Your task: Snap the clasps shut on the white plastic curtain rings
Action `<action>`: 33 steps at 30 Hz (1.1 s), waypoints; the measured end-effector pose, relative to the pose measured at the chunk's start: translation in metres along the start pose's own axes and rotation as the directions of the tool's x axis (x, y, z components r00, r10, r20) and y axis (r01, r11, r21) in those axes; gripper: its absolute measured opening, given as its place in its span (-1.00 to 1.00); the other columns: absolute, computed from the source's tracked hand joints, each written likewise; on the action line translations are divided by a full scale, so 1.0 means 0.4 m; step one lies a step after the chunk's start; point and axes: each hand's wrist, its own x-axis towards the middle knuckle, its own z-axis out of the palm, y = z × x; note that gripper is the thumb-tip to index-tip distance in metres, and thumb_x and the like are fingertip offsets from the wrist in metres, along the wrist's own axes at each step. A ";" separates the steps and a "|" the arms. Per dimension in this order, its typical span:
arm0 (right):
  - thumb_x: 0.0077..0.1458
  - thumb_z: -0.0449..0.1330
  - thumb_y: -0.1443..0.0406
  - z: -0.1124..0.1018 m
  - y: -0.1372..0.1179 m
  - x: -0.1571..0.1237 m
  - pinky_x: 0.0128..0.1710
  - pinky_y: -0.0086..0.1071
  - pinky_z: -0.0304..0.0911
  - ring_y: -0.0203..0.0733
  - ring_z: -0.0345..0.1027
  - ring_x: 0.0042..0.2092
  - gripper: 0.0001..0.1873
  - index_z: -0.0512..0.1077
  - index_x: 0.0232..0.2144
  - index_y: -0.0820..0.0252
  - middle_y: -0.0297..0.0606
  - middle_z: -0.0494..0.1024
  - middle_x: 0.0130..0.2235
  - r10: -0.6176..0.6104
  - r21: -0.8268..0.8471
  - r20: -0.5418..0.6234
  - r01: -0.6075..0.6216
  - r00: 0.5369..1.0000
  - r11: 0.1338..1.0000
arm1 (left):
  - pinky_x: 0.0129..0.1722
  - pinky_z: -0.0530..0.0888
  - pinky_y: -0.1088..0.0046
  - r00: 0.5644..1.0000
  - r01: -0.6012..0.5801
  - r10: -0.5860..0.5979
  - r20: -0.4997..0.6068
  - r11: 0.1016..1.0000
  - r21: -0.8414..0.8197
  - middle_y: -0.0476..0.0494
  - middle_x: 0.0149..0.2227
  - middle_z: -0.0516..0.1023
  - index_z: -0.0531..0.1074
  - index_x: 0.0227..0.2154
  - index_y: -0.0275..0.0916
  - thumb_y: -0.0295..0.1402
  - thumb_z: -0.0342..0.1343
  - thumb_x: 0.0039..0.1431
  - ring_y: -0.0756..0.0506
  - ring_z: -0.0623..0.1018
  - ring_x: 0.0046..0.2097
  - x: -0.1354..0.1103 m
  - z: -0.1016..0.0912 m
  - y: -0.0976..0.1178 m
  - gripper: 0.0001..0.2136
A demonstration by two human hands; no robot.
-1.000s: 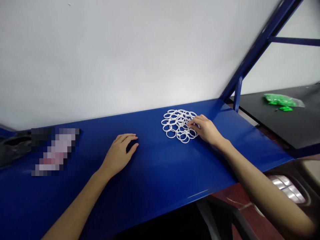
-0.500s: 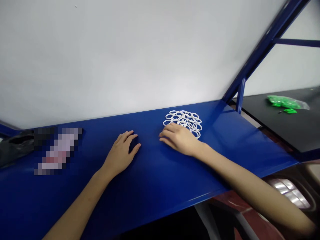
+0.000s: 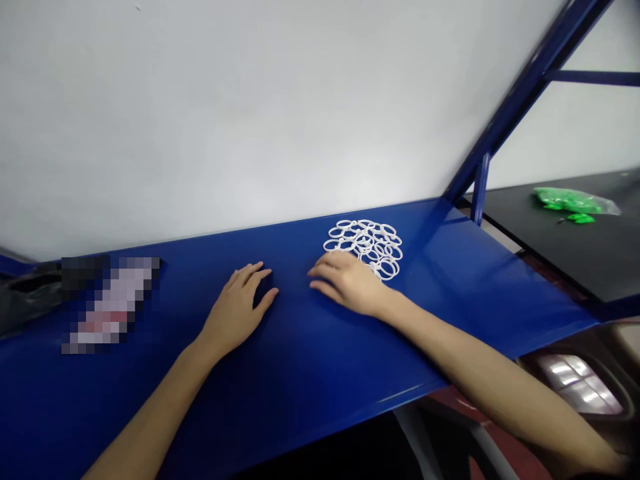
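Observation:
Several white rings (image 3: 365, 239) lie in a flat, overlapping cluster toward the back of a blue table (image 3: 300, 373). My right hand (image 3: 345, 280) is just in front of them, covering part of the near edge of the cluster; its fingers are slightly bent and apart, with nothing seen in them. To the left, my left hand (image 3: 237, 307) rests palm down on or just over the blue surface, fingers and thumb spread, holding nothing. A stretch of bare blue surface separates the two hands.
At the far left are a black bag (image 3: 30, 293) and a blurred-out pale rectangular item (image 3: 117, 297). A white wall (image 3: 250, 120) rises behind the table. Blue metal bars (image 3: 505, 120) slope up at right, beyond which a black table (image 3: 565, 247) carries a clear bag of green pieces (image 3: 570, 201).
My right hand has shifted a little left and toward me, uncovering more of the rings. My left hand stays spread in nearly the same place.

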 end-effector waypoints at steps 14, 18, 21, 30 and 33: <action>0.14 -0.17 -0.37 -0.028 0.157 -0.030 0.36 0.31 -0.20 0.40 -0.16 0.43 -0.01 0.05 0.41 0.02 -0.09 0.06 0.43 0.591 -0.328 0.086 -0.537 0.802 0.777 | 0.35 0.22 -0.04 0.999 -0.004 0.003 0.037 1.000 0.017 -0.25 0.33 0.31 0.37 0.17 -0.23 -0.01 -0.13 0.36 -0.30 0.26 0.36 -0.001 -0.003 -0.002 -0.48; 0.14 -0.25 -0.39 -0.017 0.144 -0.024 0.38 0.27 -0.27 0.36 -0.26 0.45 0.02 0.00 0.43 0.02 -0.14 0.01 0.45 0.562 -0.333 0.129 -0.498 0.817 0.801 | 0.36 0.21 -0.03 0.999 -0.002 0.002 0.040 1.000 0.017 -0.25 0.32 0.32 0.37 0.18 -0.24 -0.01 -0.14 0.36 -0.29 0.25 0.36 -0.001 -0.003 -0.001 -0.48; 0.14 -0.29 -0.39 -0.020 0.156 -0.026 0.41 0.22 -0.35 0.34 -0.29 0.46 0.02 0.00 0.43 0.03 -0.18 -0.02 0.46 0.585 -0.353 0.116 -0.517 0.803 0.780 | 0.36 0.21 -0.04 0.999 -0.006 0.005 0.036 1.000 0.017 -0.26 0.32 0.32 0.37 0.18 -0.25 0.00 -0.14 0.36 -0.30 0.25 0.37 -0.001 -0.001 -0.002 -0.47; 0.10 -0.35 -0.41 -0.021 0.123 -0.033 0.42 0.16 -0.37 0.31 -0.40 0.47 0.10 -0.04 0.44 0.10 -0.13 -0.10 0.47 0.588 -0.351 0.164 -0.510 0.792 0.785 | 0.36 0.21 -0.05 0.999 -0.007 0.007 0.033 1.000 0.010 -0.27 0.32 0.32 0.37 0.18 -0.27 -0.01 -0.14 0.36 -0.30 0.25 0.36 0.000 -0.003 -0.001 -0.47; 0.11 -0.35 -0.41 -0.006 0.121 -0.019 0.43 0.14 -0.40 0.27 -0.43 0.47 0.09 -0.06 0.45 0.08 -0.16 -0.11 0.48 0.542 -0.335 0.175 -0.468 0.822 0.818 | 0.36 0.21 -0.04 1.000 -0.010 0.009 0.028 1.000 0.008 -0.27 0.31 0.33 0.37 0.18 -0.26 -0.01 -0.14 0.35 -0.30 0.26 0.36 0.000 -0.004 0.001 -0.46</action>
